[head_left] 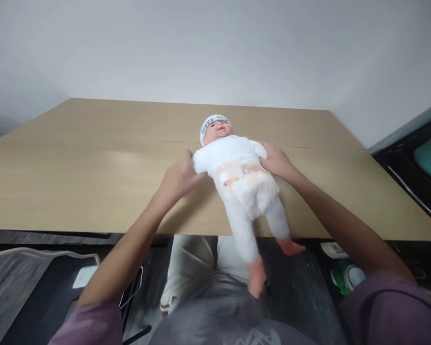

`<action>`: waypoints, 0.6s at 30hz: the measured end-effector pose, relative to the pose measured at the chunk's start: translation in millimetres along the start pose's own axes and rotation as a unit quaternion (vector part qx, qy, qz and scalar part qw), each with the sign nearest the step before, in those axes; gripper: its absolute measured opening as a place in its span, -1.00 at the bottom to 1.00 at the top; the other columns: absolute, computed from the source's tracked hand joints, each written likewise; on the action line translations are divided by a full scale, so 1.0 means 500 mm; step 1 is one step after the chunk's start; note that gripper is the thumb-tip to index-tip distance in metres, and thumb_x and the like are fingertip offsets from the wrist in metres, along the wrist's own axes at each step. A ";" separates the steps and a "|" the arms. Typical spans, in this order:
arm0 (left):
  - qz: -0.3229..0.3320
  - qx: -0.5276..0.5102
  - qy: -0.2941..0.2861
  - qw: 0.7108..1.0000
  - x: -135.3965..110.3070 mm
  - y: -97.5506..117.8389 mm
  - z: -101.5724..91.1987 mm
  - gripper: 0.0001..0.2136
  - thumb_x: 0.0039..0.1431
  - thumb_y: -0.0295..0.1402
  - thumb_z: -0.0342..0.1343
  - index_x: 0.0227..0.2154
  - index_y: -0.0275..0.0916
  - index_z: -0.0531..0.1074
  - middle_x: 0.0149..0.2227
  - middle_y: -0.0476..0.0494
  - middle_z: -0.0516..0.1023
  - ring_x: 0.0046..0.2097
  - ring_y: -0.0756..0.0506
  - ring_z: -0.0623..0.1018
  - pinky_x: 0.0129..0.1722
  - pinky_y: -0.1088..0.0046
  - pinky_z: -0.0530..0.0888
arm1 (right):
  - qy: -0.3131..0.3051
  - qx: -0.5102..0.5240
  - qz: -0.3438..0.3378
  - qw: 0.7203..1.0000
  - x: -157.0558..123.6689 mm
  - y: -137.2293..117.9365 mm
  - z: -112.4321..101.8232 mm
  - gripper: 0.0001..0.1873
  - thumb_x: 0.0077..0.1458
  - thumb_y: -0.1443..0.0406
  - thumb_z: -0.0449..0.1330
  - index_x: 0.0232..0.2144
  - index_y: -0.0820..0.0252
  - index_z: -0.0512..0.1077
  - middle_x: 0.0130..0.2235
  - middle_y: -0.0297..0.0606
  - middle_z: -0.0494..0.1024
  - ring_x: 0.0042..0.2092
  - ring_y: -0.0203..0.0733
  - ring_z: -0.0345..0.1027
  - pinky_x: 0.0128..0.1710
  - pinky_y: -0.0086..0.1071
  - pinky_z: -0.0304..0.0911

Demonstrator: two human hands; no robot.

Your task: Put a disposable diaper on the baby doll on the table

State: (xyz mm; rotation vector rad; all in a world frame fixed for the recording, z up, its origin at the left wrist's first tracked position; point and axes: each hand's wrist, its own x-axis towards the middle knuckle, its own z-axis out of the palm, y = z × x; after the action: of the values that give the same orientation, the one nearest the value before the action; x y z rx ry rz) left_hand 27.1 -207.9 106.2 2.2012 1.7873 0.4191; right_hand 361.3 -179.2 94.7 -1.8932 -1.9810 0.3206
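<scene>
A baby doll (230, 151) in a white cloth body, a white cap with blue lettering and a printed diaper (255, 189) lies face up over the front of the table. Its bare feet hang past the front edge. My left hand (181, 177) is closed round the doll's arm on the left side of the view, with the thumb toward its body. On the other side, my right hand (276, 160) grips the other arm near the hand end. Both hands are slightly blurred, and some fingertips are hidden behind the doll.
The wooden table (93, 167) stretches back to a pale wall (201, 52). Below its front edge are my legs (190, 263), a white adapter (84, 276) with a cable at left, and a green and white container (346, 277) at right. A dark piece of furniture (409, 158) stands at the far right.
</scene>
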 end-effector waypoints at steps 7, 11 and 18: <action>0.081 -0.173 -0.092 0.977 -0.494 -0.015 0.111 -0.62 0.28 -0.07 0.20 0.02 -0.07 0.25 -0.09 -0.26 0.68 -0.11 -0.40 0.72 -0.19 0.12 0.59 | -0.048 0.091 -0.140 0.985 -0.338 -0.056 -0.046 -0.66 0.26 0.26 0.27 0.07 0.02 0.60 0.01 0.03 0.71 0.05 0.30 0.57 0.08 0.12 0.51; 0.023 -0.182 -0.167 0.969 -0.702 -0.053 0.176 -0.64 0.20 -0.19 0.21 -0.02 -0.09 0.25 -0.13 -0.26 0.68 -0.15 -0.40 0.73 -0.19 0.11 0.60 | -0.087 0.078 -0.197 0.973 -0.489 -0.080 0.043 -0.69 0.30 0.34 0.18 0.05 0.13 0.57 0.05 -0.04 0.69 0.09 0.18 0.55 0.17 0.02 0.41; -0.066 -0.226 -0.207 0.949 -0.806 -0.090 0.213 -0.52 0.32 -0.10 0.18 0.16 -0.12 0.17 0.07 -0.29 0.67 0.03 -0.37 0.72 0.04 0.11 0.59 | -0.190 0.110 -0.145 0.965 -0.551 -0.053 0.253 -0.73 0.20 0.34 0.33 -0.03 0.17 0.62 -0.03 -0.04 0.66 0.05 0.15 0.50 0.11 -0.08 0.41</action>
State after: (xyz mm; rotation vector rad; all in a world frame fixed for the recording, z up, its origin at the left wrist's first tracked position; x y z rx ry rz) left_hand -50.3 -597.0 -29.9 1.6898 1.4297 0.2746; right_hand 289.7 -442.3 -39.8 -1.4585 -2.3151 0.8324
